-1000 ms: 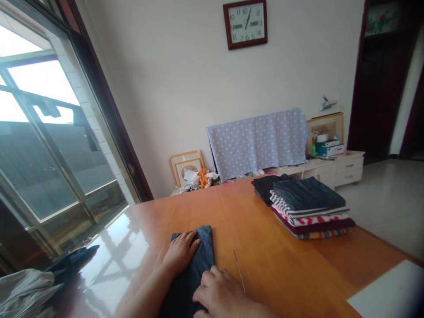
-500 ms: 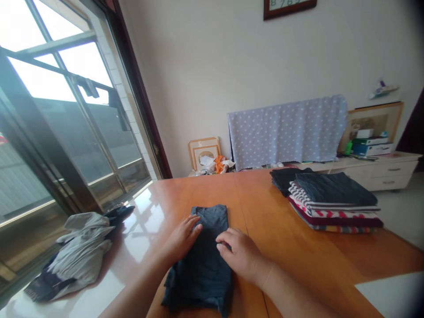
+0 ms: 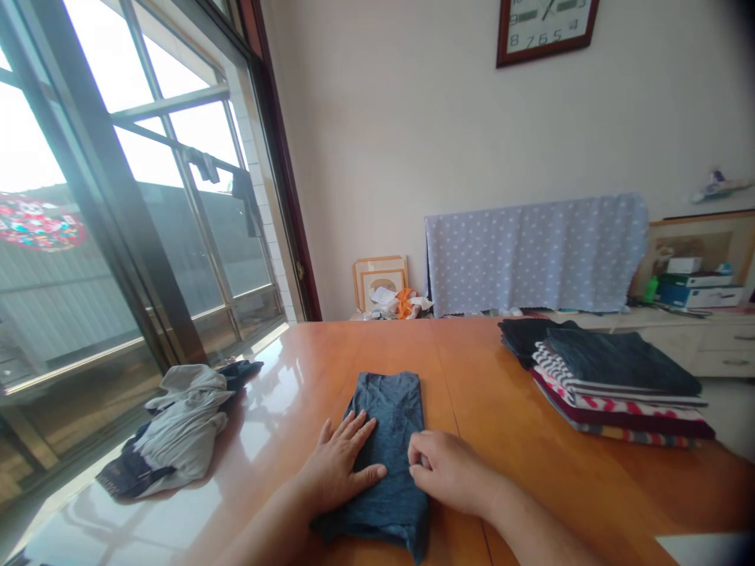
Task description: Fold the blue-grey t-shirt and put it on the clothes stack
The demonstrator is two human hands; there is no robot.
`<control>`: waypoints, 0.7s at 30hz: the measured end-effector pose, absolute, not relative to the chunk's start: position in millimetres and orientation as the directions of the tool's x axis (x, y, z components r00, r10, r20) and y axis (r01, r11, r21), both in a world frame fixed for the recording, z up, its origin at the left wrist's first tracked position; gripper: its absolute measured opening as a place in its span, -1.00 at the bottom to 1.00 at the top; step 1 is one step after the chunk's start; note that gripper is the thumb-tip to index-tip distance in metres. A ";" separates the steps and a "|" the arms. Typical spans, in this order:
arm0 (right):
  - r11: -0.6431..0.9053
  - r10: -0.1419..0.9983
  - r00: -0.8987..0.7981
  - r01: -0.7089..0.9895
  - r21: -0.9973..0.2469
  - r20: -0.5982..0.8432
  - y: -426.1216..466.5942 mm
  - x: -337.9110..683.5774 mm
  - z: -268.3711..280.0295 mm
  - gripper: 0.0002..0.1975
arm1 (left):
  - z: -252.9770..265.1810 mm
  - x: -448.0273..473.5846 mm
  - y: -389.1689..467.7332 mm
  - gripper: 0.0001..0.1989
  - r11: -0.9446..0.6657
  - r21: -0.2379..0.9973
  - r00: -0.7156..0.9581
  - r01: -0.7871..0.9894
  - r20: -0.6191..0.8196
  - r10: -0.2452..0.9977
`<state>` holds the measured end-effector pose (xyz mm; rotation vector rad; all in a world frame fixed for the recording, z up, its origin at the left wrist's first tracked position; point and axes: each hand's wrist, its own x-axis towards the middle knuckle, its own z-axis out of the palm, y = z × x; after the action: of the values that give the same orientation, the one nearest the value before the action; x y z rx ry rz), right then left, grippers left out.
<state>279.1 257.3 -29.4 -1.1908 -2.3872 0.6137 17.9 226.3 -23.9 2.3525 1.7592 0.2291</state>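
A dark blue garment [image 3: 392, 424], folded into a long narrow shape, lies on the wooden table in front of me. Whether it is a shirt or trousers I cannot tell. My left hand [image 3: 342, 464] rests flat on its left side, fingers spread and thumb pointing across the cloth. At the right edge my right hand [image 3: 451, 472] is closed, its curled fingertips and thumb together on the border of the cloth. The near end of the garment looks uneven and slightly rumpled.
On the right of the table [image 3: 330, 354] stands a stack of folded clothes [image 3: 625, 377], dark, striped and patterned. A loose heap of grey and dark clothes [image 3: 177, 432] lies at the left, by the window. A white sheet [image 3: 708, 548] shows at the lower right.
My left hand has slid nearer to me along the garment and its fingers have spread flat. My right hand stays at the right edge, more tightly curled. The view has shifted left and up.
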 end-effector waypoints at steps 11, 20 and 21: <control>0.462 0.882 -0.405 0.651 -0.602 0.240 271.9 276.8 -36.4 -0.81 | -15.2 55.6 247.9 -0.42 -0.411 0.272 0.378 0.870 0.164 0.911; 0.421 0.902 -0.383 0.678 -0.602 0.199 278.2 279.3 -41.2 -0.83 | -44.1 68.7 262.1 -0.30 -0.415 0.281 0.410 0.865 0.081 0.909; 0.426 0.900 -0.388 0.676 -0.602 0.200 277.2 279.8 -39.6 -0.82 | -40.9 67.1 260.6 -0.30 -0.412 0.305 0.404 0.859 0.090 0.910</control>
<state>279.8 277.2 -39.6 -1.3285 -2.1818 0.5909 67.1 260.6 -40.9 2.4495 1.5674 0.3583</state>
